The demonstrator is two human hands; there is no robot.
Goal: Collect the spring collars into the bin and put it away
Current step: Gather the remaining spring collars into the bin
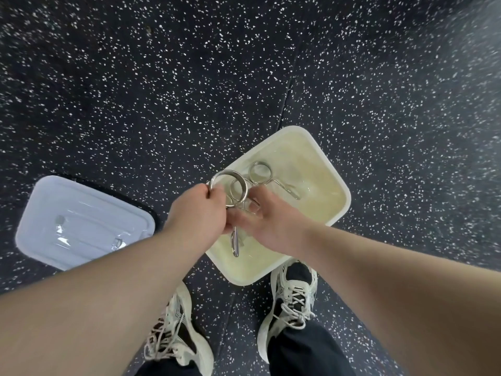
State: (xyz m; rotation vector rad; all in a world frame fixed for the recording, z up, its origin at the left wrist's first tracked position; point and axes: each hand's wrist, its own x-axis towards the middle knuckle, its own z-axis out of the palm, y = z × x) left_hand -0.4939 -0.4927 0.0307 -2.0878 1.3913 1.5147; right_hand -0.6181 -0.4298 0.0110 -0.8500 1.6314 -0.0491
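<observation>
Collars going into the bin, lid off to one side

The left hand [199,210] is clenched on a spring collar [230,189] held over the open bin [332,169], which sits on the floor directly beneath both hands; the right hand [271,221] touches the same cluster, though whether it grips anything I cannot tell. Just beyond the fingers, one loose collar [261,173] already lies in the bin. The lid [81,221] lies well left of the left hand, so closing and stowing appear to remain. No readable writing shows.
</observation>
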